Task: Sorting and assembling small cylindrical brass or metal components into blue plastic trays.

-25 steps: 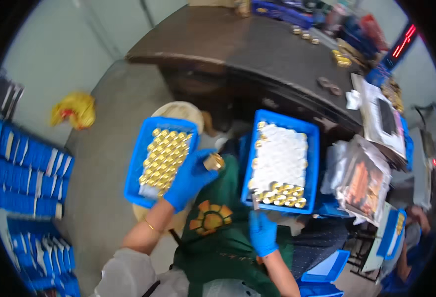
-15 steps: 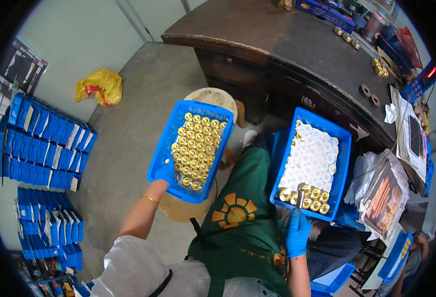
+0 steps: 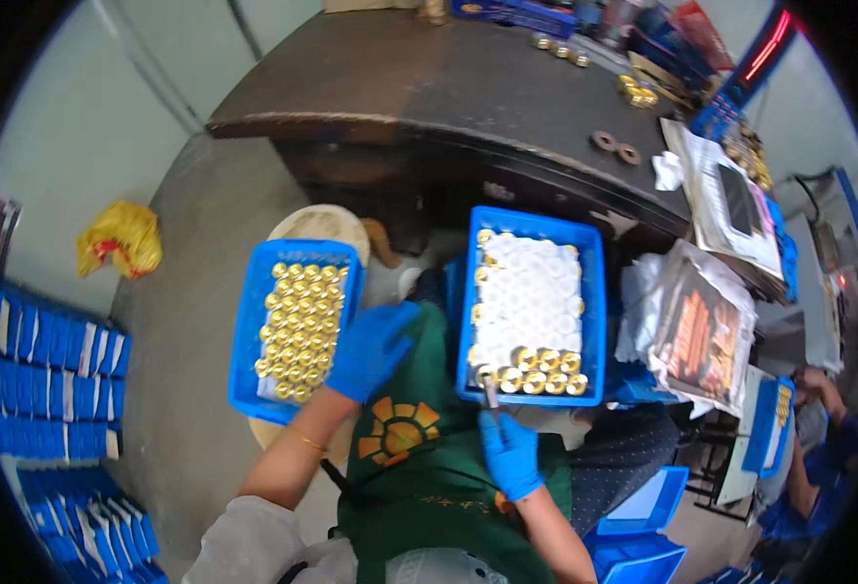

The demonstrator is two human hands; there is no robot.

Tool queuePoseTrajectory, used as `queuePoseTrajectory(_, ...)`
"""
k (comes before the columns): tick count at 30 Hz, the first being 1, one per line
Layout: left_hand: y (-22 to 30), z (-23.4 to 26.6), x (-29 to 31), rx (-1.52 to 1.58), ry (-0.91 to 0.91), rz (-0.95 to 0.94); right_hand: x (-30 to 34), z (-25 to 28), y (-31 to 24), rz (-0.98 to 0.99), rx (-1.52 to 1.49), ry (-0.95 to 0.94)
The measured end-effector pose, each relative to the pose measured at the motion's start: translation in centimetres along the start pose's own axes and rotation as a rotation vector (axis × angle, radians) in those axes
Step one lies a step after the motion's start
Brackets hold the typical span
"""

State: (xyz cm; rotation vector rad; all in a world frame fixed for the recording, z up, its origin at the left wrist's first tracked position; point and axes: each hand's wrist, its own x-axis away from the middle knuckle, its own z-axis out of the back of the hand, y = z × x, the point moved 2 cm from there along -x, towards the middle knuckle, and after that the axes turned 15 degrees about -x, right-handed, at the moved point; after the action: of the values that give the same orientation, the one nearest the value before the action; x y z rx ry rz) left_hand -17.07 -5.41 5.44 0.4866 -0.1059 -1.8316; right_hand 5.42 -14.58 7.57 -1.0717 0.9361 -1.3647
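My left hand [image 3: 372, 352], in a blue glove, is over my lap beside the right edge of a blue bin [image 3: 241, 341]. Its fingers point to the right, slightly blurred, with nothing seen in them. That bin holds rows of small gold-coloured round metal parts [image 3: 304, 321] and rests on a round stool. My gloved right hand [image 3: 513, 457] is closed around a slim metal tool [image 3: 490, 393], whose exact kind I cannot make out. The tool's tip meets the near left corner of a second blue bin [image 3: 595, 321], where similar round parts [image 3: 543, 372] lie beside a white sheet of round pockets [image 3: 528, 292].
A dark desk [image 3: 371, 73] stands beyond the bins, with loose metal parts, two brown rings [image 3: 615, 148] and papers. Stacked blue bins [image 3: 49, 370] line the left side. A yellow bag [image 3: 120, 239] lies on the floor. Another person [image 3: 811, 457] sits at far right.
My left hand has left the left bin's near left corner and moved across to its right side. My right hand's tool has shifted to the right bin's near left corner. The view has turned.
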Motion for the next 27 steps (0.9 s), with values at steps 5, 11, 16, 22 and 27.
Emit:
queuePoseTrajectory(5,11.6,-10.3,-4.6,0.046,-0.323,-0.358,1.1,0.5,0.2,0.029,-0.036,0.009)
queuePoseTrajectory(11,12.0,-14.3,-6.4,0.013,-0.517,-0.189,2.2,3.4,1.8,-0.148,-0.182,0.139)
queuePoseTrajectory(16,12.4,-11.1,-5.8,1.252,-0.558,0.56,1.2,4.0,2.9,-0.213,-0.196,0.138)
queuePoseTrajectory(22,14.0,-4.2,-4.9,1.733,-0.68,0.484,-0.4,3.2,1.2,-0.243,-0.311,0.144)
queuePoseTrajectory(27,14.2,-2.2,-4.3,1.605,-0.699,0.429,-0.5,3.1,1.6,-0.226,-0.403,0.139)
